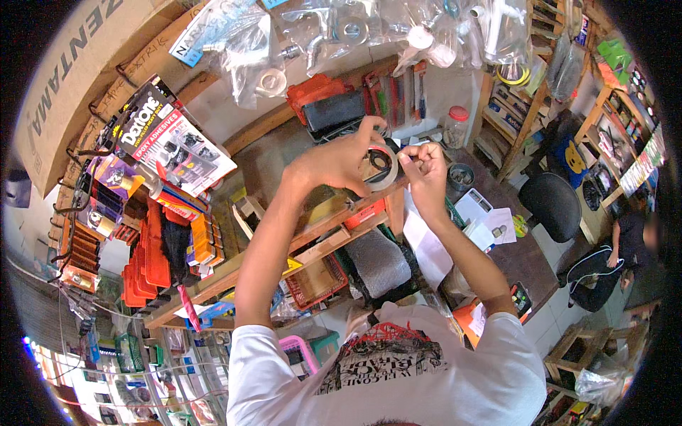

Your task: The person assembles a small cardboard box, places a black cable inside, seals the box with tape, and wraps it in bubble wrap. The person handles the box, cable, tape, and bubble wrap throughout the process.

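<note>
My left hand (346,162) grips a roll of tape (391,178), its thumb below and its fingers curled over the top. The roll is a pale ring with an open core, held up above the wooden edge of a glass-topped counter (266,154). At the right rim of the roll, the thumb and bent fingers of my right hand (426,170) are pinched together. A free end of tape between them is too small to make out. Just behind the hands lies a black case (335,113) beside orange plastic cases (314,93).
Bagged taps and fittings (325,32) hang overhead. Epoxy adhesive packs (181,144) hang at left. A red-lidded jar (455,127), a metal tin (461,175) and papers (498,226) stand or lie at right. Beyond are a black stool (550,206) and a seated person (628,239).
</note>
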